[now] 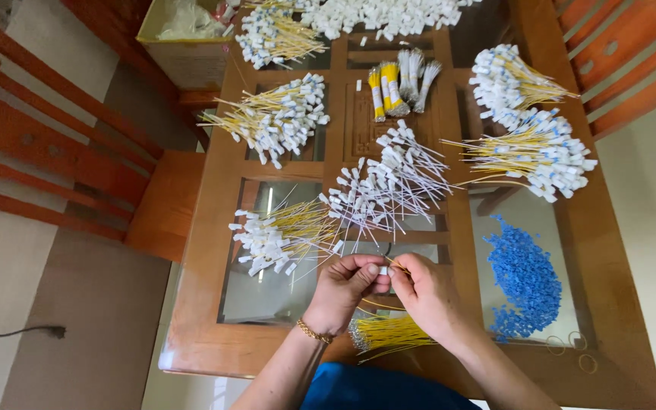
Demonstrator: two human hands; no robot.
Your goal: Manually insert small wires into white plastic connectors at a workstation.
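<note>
- Wooden table (214, 228) with glass panels set in a carved frame, seen from above; orange wooden chairs (62, 144) at the left and the top right, pale tiled floor around.
- Left hand (343, 287), gold bracelet (313, 332) at the wrist, fingers pinched on a small white tag (383, 270) at the near edge of the table.
- Right hand (423, 292) just beside it, fingertips closed on a thin yellow wire (398, 265), wire end meeting the tag between both hands.
- Bundle of yellow wires (389, 334) lying on the table under the wrists, close to the body.
- Heap of tagged yellow wires (279, 235) just left of the hands; heap of pale wires with white tags (385, 186) straight ahead of them.
- Pile of small blue plastic pieces (525, 277) to the right on glass, near the right forearm.
- Further tagged bunches: one at the middle left (275, 118), two at the right (533, 152), one at the far left top (271, 34).
- Bound bundles, yellow and white (400, 87), at the far centre; loose white tags (389, 14) heaped along the top edge.
- Cardboard box (184, 45) beside the table's far left corner.
</note>
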